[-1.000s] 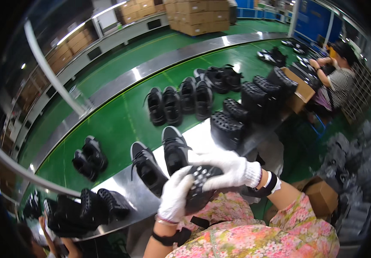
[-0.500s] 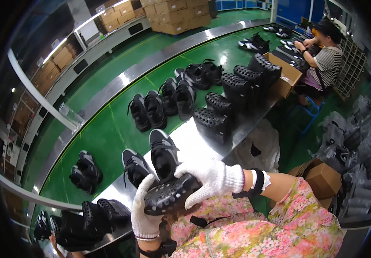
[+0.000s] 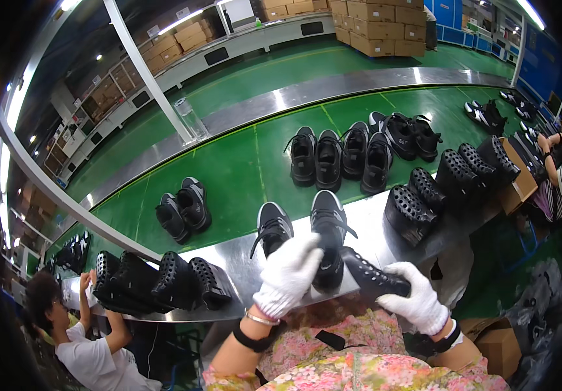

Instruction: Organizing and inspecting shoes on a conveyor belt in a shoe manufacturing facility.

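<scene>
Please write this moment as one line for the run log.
left hand: rests on black sneaker | right hand: holds black perforated shoe insert | place: steel ledge beside green conveyor belt

Hands parted: left hand (image 3: pixel 292 268) now reaching forward onto black sneaker (image 3: pixel 328 236) on steel ledge (image 3: pixel 242 264), right hand (image 3: pixel 415 301) alone gripping studded black shoe last (image 3: pixel 372 274), lowered sideways.

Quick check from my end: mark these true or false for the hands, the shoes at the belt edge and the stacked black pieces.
1. Both hands wear white gloves. True: left hand, right hand.
2. The left hand rests on a black shoe at the belt edge. True.
3. The right hand is bare of anything. False: it grips a black perforated piece.
4. The conveyor belt is red. False: it is green.
5. Cardboard boxes are stacked beyond the belt. True.
</scene>
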